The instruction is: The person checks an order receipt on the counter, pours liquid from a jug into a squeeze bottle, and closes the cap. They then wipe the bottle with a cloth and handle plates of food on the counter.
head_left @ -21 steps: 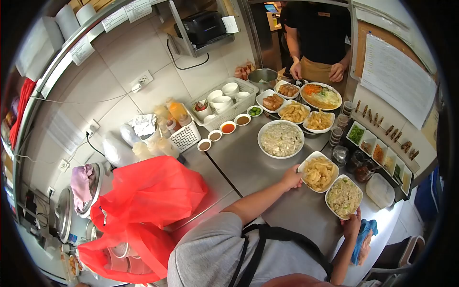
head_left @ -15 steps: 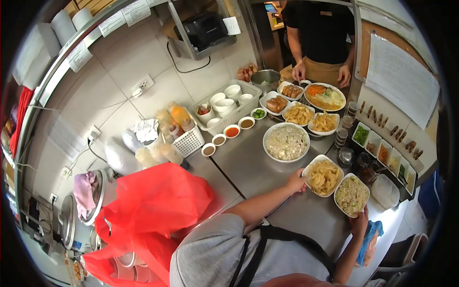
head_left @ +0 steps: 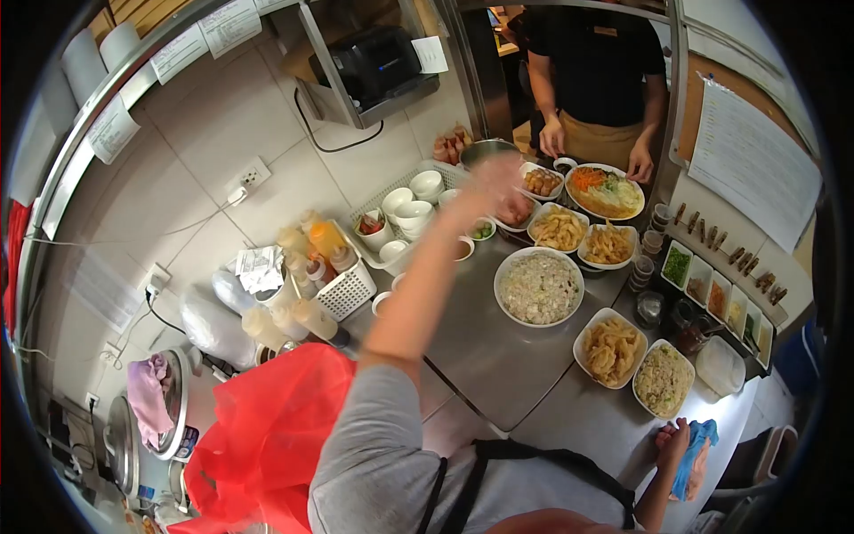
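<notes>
Reaches blurred left grip (head_left: 498, 176) toward meat bowl (head_left: 518, 214); holds right grip (head_left: 673, 437) near square rice bowl (head_left: 664, 379), apart; cannot tell either open or closed.

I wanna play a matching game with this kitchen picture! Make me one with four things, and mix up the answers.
Things:
1. left hand
2. right hand
3. bag
4. big round bowl

Matches:
A. red
B. beside the blue cloth
C. white
D. blurred

Right pairs:
1-D: the left hand is blurred.
2-B: the right hand is beside the blue cloth.
3-A: the bag is red.
4-C: the big round bowl is white.
</notes>
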The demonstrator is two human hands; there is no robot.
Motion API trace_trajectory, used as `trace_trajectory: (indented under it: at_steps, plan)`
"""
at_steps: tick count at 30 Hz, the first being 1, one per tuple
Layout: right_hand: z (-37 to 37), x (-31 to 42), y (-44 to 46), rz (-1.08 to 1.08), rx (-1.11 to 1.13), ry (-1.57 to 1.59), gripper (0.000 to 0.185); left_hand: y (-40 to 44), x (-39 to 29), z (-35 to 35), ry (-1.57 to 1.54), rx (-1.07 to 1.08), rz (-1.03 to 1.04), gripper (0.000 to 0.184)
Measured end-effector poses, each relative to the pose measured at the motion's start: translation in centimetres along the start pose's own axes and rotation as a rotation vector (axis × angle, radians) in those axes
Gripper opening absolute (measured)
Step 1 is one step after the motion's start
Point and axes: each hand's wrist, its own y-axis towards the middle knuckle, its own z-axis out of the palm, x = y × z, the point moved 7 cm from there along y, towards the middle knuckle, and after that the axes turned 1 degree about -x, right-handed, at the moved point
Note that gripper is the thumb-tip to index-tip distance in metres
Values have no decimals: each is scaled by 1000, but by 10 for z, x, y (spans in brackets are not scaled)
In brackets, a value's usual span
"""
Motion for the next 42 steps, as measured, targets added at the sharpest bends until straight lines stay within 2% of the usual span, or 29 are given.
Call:
trace_trajectory:
  at_steps: [1, 2, 3, 4, 5, 6, 8, 10, 12, 15, 17, 18, 20, 23, 26, 27, 28, 29, 30, 31, 32, 33, 34, 36, 38, 42]
  plan:
    - [-1, 0, 0, -6, 6, -12, 30, 17, -49, -30, 210, -55, 117, 27]
    - [-1, 1, 1, -14, 12, -22, 30, 43, -72, -78, 323, -219, 140, 25]
    - [-2, 2, 1, -25, 5, -26, 29, 56, -110, -112, 386, -389, 314, 24]
    - [-2, 2, 2, -34, -1, -28, 28, 63, -140, -140, 276, -599, 468, 23]
    - [-1, 2, 2, -44, -6, -29, 28, 70, -171, -165, 534, -725, 539, 30]
    - [-2, 1, 5, -57, -20, -45, 27, 80, -194, -187, 682, -755, 511, 38]
    - [-8, 1, 9, -82, -49, -88, 27, 69, -240, -207, 1083, -1099, 420, 36]
    - [-4, 4, 8, -127, -40, -82, 25, 72, -253, -228, 878, -1084, 364, 46]
    - [-6, 6, 10, -168, -25, -80, 23, 167, -253, -363, 785, -819, 382, 52]
    - [-6, -13, 12, -126, -44, 23, 17, 129, -251, -294, 540, -763, 185, 64]
    - [-14, -19, 19, -123, -5, -95, 14, 142, -220, -300, 495, -694, 112, 58]
    - [-4, -5, 0, -62, -67, -115, 16, 145, -206, -304, 499, -671, 88, 55]
    - [0, 6, -2, -64, 6, -117, 23, 141, -186, -307, 528, -645, 69, 49]
    - [4, 9, -13, 19, 19, -122, 22, 119, -154, -306, 553, -637, 59, 40]
    - [10, 11, -15, 81, 91, -85, 18, 60, -81, -257, 487, -589, 132, 32]
    - [9, 12, -12, 99, 119, -72, 18, 25, -43, -214, 417, -575, 253, 28]
    - [7, 9, -11, 128, 148, -67, 17, -24, -7, -145, 386, -615, 208, 26]
    - [9, 6, -14, 198, 260, -163, 18, -48, 48, -123, 934, -455, 263, 28]
    - [10, 5, -21, 272, 373, -262, 18, -92, 99, -72, 455, -364, -95, 30]
    - [12, 4, -30, 347, 490, -363, 19, -136, 138, -19, 160, -401, -362, 29]
    - [18, 10, -43, 334, 573, -485, 20, -173, 161, 25, 187, -296, -410, 28]
    - [32, 13, -63, 324, 661, -607, 20, -211, 203, 59, -30, -250, -522, 25]
    - [47, 8, -79, 312, 752, -728, 21, -245, 220, 93, -87, -260, -619, 20]
    - [81, -3, -102, 50, 935, -896, 22, -288, 234, 149, -249, -307, -769, 16]
    - [112, -16, -121, -446, 1014, -990, 21, -313, 232, 187, -251, -315, -779, 20]
    - [144, -26, -172, -1004, 991, -1170, 27, -347, 213, 243, -257, -323, -780, 27]
